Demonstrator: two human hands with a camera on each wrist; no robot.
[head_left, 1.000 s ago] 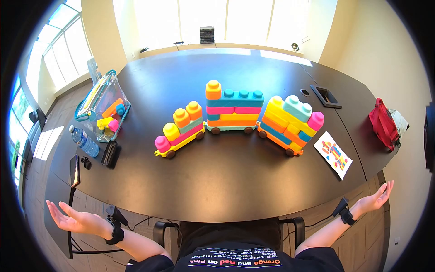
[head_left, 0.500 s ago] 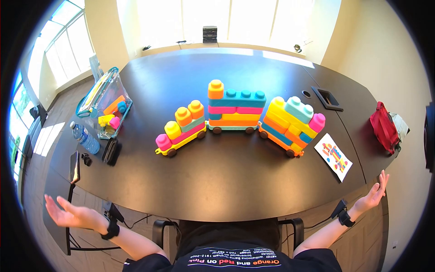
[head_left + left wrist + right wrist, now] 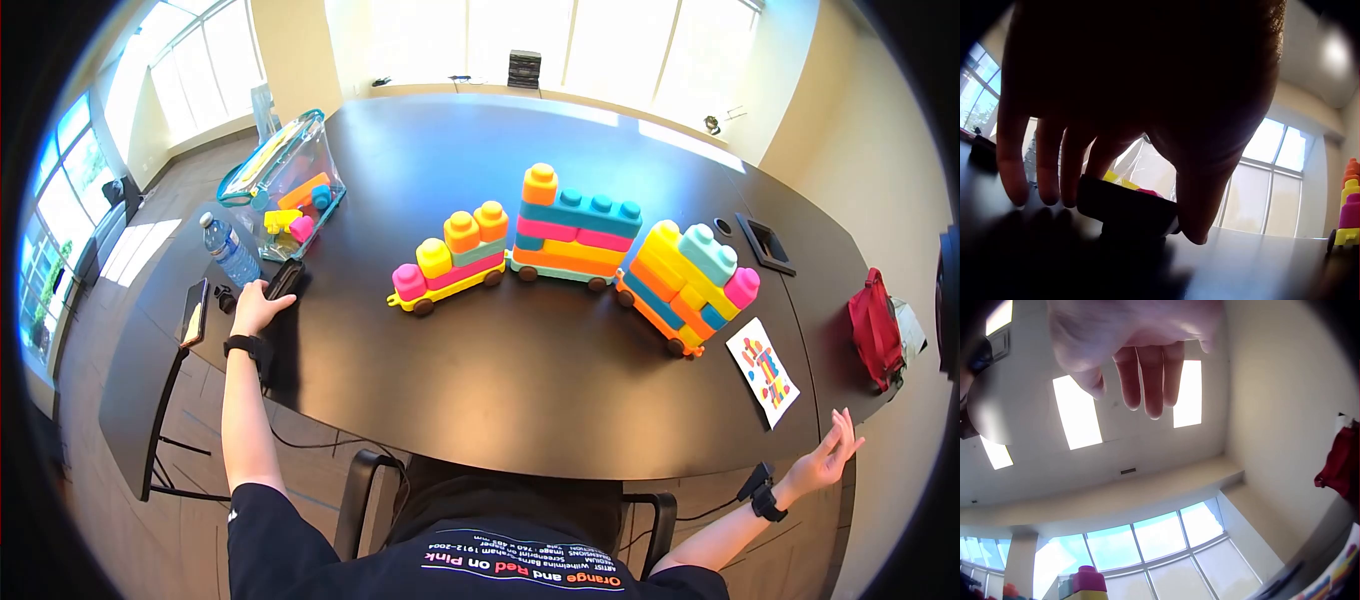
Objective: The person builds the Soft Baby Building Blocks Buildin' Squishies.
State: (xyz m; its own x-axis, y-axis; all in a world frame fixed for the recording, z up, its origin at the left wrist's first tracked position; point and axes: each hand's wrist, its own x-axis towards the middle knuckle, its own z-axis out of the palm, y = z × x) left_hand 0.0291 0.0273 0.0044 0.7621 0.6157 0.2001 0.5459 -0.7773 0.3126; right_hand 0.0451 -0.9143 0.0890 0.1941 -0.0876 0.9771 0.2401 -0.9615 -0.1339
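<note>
My left hand (image 3: 262,307) is on the table's left side, over a small black oblong case (image 3: 287,281). In the left wrist view the thumb and index finger pinch the dark case (image 3: 1127,206) from both ends, and the other fingers reach down close to the tabletop. My right hand (image 3: 822,462) is off the table's front right edge, palm turned up, fingers relaxed, holding nothing. Between the hands stands a toy block train: a yellow wagon (image 3: 452,285), a teal wagon (image 3: 565,275) and an orange wagon (image 3: 655,315), stacked with colourful blocks.
Beyond the left hand stand a water bottle (image 3: 232,250) and a clear zip bag (image 3: 318,165) with several blocks inside. A phone (image 3: 194,312) lies near the left edge. On the right are a printed card (image 3: 757,350), a table hatch (image 3: 768,243) and a red bag (image 3: 872,330).
My left hand has moved from beside the table forward onto the black case and grips it. The head view has swung left. My right hand stays raised off the table's right edge.
</note>
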